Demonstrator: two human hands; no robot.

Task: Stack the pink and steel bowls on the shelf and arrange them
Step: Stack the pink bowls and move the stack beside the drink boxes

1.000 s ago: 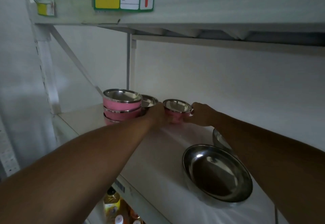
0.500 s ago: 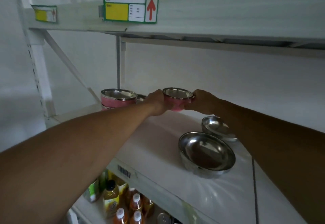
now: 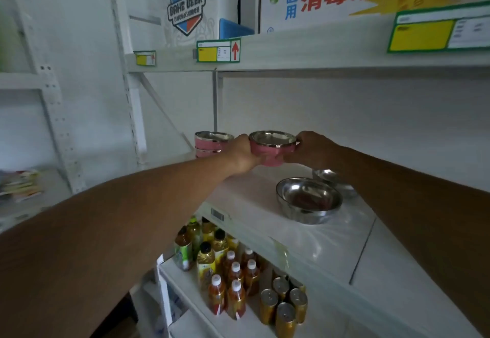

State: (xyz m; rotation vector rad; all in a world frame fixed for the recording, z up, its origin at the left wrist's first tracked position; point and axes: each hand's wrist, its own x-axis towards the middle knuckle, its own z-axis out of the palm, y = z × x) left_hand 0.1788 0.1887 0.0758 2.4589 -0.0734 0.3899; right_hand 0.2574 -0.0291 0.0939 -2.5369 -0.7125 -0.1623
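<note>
Head view: left hand (image 3: 242,152) and right hand (image 3: 309,149) clasp one pink bowl (image 3: 271,149) between them. A second ago it sat on the shelf (image 3: 331,245); now it is raised clear, level with the top of the pink stack (image 3: 209,144) just left of it. Stacking it there looks next. Right of the stack and nearer, two steel bowls (image 3: 309,200) wait unstacked.

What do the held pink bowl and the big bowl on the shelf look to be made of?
Held pink bowl: matte pink outer shell, plastic or coated, can't tell; shiny rim and lining suggest steel. Left hand and right hand grip it. Big bowl: bare polished metal, likely stainless steel, with mirror-like glints.
</note>
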